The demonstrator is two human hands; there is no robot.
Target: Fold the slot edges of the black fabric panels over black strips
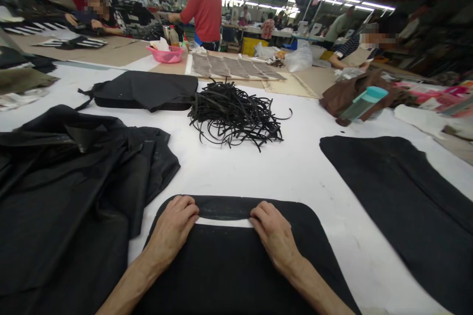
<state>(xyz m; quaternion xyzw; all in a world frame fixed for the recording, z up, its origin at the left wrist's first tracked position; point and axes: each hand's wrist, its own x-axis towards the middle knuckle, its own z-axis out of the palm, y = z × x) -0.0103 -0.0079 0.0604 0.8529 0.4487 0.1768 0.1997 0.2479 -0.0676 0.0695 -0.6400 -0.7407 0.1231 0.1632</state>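
A black fabric panel [229, 266] with rounded far corners lies flat in front of me on the white table. Near its far edge runs a narrow white strip [223, 222]; whether it is tape or the table showing through a gap, I cannot tell. At the strip's left end, my left hand [178, 221] has its fingers curled together on the black material. My right hand [271, 229] pinches the material at the other end in the same way. The fingertips of both hands are partly hidden.
Beyond the panel sits a heap of thin black strips [236, 113]. A stack of black pieces [148, 89] lies behind left, crumpled black sheeting [74, 182] at left, black panels [402, 197] at right. A teal-lidded bottle [364, 103] leans on brown cloth. Several people work farther back.
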